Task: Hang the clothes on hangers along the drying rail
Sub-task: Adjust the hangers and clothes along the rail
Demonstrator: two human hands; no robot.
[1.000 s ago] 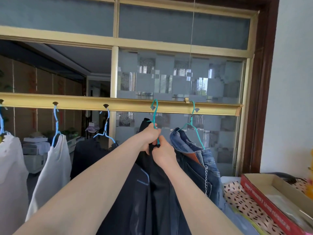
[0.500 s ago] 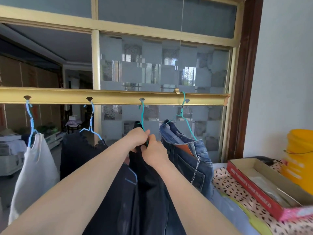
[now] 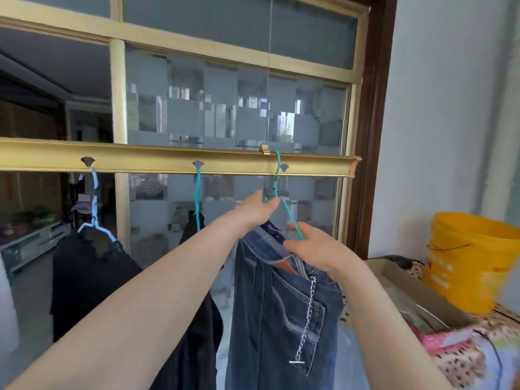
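A gold drying rail runs across the view with hook holes. Blue jeans with a metal chain hang on a teal hanger hooked over the rail's right end. My left hand pinches that hanger just under its hook. My right hand holds the hanger's right arm and the jeans' waistband. To the left, a dark garment hangs from a second teal hanger, partly behind my left forearm. Further left a black garment hangs on a light blue hanger.
A yellow bucket stands at the right on a spotted cloth, beside an open cardboard box. A frosted glass partition in a gold frame is behind the rail. A white wall is at right.
Both hands left the dark garment's hanger and moved right to the jeans' hanger. The view swung right, bringing the bucket further in.
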